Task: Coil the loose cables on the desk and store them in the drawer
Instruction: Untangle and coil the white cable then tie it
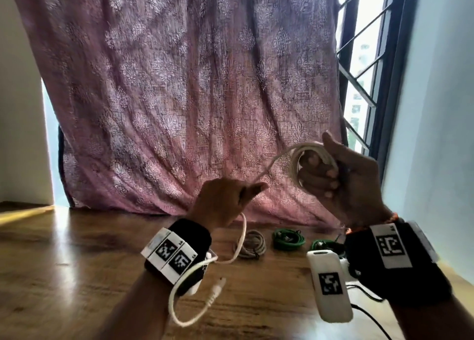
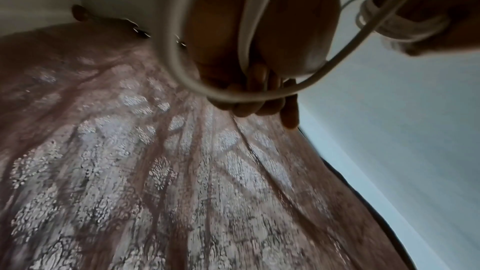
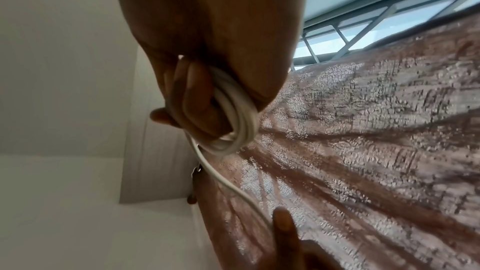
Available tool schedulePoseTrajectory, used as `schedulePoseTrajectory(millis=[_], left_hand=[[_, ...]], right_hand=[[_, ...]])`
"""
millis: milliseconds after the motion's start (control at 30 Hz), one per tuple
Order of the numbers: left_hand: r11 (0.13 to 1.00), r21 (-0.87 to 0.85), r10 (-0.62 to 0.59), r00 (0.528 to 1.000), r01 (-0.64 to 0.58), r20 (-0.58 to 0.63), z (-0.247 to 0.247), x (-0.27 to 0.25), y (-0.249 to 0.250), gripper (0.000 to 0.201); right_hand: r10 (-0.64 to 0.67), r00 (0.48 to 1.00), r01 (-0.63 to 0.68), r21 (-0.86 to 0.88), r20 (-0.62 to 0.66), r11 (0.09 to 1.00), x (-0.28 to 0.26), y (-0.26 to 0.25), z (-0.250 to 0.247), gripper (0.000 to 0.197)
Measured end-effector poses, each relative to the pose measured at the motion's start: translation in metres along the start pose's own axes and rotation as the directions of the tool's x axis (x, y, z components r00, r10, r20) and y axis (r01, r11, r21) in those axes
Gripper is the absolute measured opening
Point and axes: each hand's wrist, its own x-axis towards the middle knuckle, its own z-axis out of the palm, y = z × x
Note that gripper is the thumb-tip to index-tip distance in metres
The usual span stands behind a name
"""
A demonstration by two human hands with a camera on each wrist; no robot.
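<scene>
1. Both hands are up over the desk, busy with one white cable. My right hand has its fingers curled through a small coil of it, thumb over the top; my left hand pinches the strand that runs up to the coil.
2. Below my left hand the cable's tail hangs in a loop past my wrist, and its plug dangles free just above the desk. I judge that a few more turns remain before this one is wound.
3. Behind my hands, three bundles lie on the desk and look coiled already: a grey coil, a green coil and a second green one, partly hidden by my right wrist.
4. No drawer shows in any view, so I judge that the storing step is wholly undone: four cables are yet to go in.
5. A curtain hangs behind the desk, with a barred window to its right. Nothing blocks the winding, though the hanging tail could snag on my left wrist camera.
</scene>
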Motion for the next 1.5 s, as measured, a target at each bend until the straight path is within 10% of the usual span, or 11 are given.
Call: schedulePoseTrajectory(millis=[167,533,1000,1267,1500], left_hand=[[0.993,-0.020,0.115,0.990,-0.114,0.076,0.011,-0.003,0.032,0.044],[0.969,-0.016,0.247,0.959,-0.248,0.141,0.015,-0.008,0.087,0.053],[0.968,0.073,0.231,0.965,-0.241,0.125,-0.033,-0.008,0.085,0.041],[0.971,0.182,0.167,0.984,-0.154,-0.060,-0.056,-0.003,0.060,0.040],[0.999,0.037,0.023,0.997,-0.020,-0.075,-0.077,-0.004,0.033,0.047]], right_hand=[[-0.104,0.994,0.095,0.235,0.024,0.967,0.002,-0.017,-0.010,0.047],[-0.187,0.967,0.238,0.357,-0.170,0.903,0.008,-0.016,-0.027,0.034],[-0.358,0.884,0.276,-0.285,-0.300,0.918,0.016,0.001,-0.027,0.018],[-0.308,0.951,0.151,-0.874,0.002,0.461,0.016,0.028,-0.030,0.019],[-0.113,0.964,0.256,-0.958,0.242,0.131,0.007,0.040,-0.007,0.028]])
